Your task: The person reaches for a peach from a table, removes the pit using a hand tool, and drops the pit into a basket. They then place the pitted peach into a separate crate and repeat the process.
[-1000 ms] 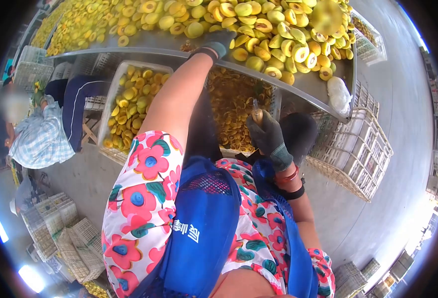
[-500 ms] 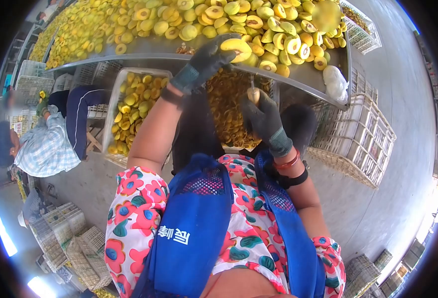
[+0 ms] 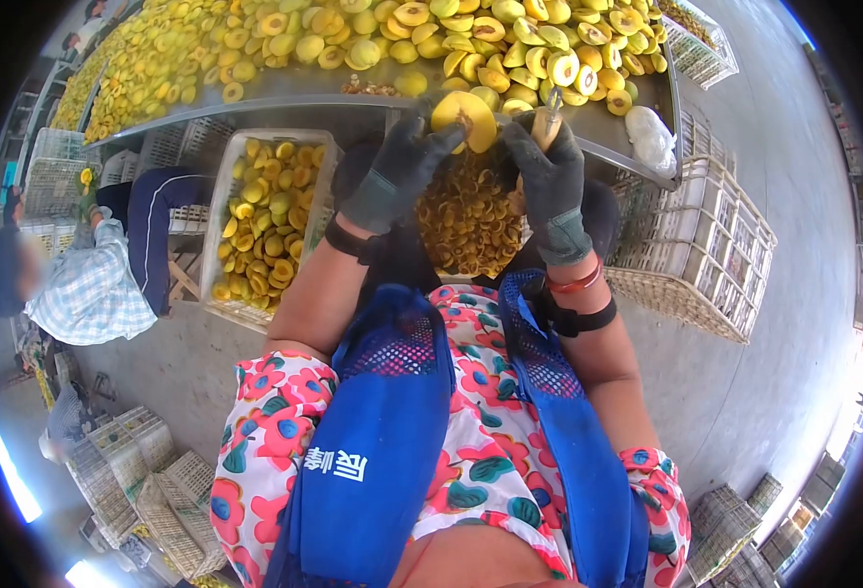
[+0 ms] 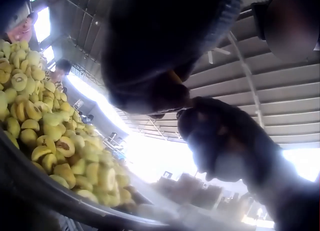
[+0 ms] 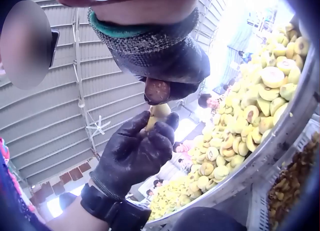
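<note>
A large yellow peach half [image 3: 464, 120], brown at the centre of its cut face, is in my gloved left hand [image 3: 402, 167]; the fingers hold it by its edge. My gloved right hand [image 3: 552, 176], just to the right, grips a wooden-handled tool [image 3: 547, 125] with a narrow metal tip pointing away from me. In the right wrist view the handle's round end [image 5: 157, 90] sticks out of the right fist, with the left hand [image 5: 137, 153] close below. Both hands are dark and blurred in the left wrist view. Beneath them stands a crate of brownish scraps [image 3: 471, 220].
Cut peaches [image 3: 353, 34] are heaped on the metal table [image 3: 353, 98] in front. A crate of peach halves [image 3: 267, 220] stands to the left, stacked white crates [image 3: 691, 250] to the right. A white plastic bundle [image 3: 651, 140] lies at the table's corner. Another person [image 3: 89, 279] sits at left.
My left hand has come back from the table heap with a peach half and turned its cut face up. My right hand has risen with the tool to beside the fruit.
</note>
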Demonstrator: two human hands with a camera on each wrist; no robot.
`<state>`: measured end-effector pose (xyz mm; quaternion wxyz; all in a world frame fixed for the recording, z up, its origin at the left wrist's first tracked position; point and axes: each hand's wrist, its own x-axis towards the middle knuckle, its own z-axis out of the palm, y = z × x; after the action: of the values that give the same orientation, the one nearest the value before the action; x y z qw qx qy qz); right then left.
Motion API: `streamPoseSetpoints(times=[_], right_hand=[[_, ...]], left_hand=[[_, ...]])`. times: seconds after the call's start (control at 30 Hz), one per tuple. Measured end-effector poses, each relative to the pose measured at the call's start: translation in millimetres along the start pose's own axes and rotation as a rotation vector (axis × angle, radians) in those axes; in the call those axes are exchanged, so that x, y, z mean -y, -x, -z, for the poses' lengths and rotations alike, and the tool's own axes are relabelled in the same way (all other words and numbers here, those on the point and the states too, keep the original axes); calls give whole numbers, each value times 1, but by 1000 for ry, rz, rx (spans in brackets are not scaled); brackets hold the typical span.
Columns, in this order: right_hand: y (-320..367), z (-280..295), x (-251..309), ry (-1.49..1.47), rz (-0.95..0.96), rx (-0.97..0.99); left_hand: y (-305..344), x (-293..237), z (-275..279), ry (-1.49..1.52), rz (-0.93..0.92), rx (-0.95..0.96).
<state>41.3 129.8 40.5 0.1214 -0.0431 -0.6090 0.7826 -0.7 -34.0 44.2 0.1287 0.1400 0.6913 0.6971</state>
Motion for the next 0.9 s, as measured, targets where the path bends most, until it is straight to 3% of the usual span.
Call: streamPoseSetpoints(times=[0.13, 0.17, 0.27, 0.5, 0.53, 0.63, 0.73, 0.9], right_hand=[[21, -3, -7, 42, -76, 202], [29, -3, -6, -22, -303, 293], [37, -11, -23, 158, -49, 291], [35, -10, -30, 132, -12, 250], [35, -10, -30, 115, -39, 253], [37, -10, -32, 77, -104, 263], [39, -9, -30, 11, -188, 285], [37, -5, -10, -169, -469, 420]], left_hand=[[1, 9, 2, 181, -87, -60], [2, 7, 2, 191, -73, -65], [4, 3, 1, 152, -64, -82], [17, 3, -12, -101, -213, -209], [18, 2, -15, -163, -248, -227], [4, 23, -10, -506, -652, -210], [11, 22, -21, -271, -506, -148], [14, 27, -26, -186, -481, -121]])
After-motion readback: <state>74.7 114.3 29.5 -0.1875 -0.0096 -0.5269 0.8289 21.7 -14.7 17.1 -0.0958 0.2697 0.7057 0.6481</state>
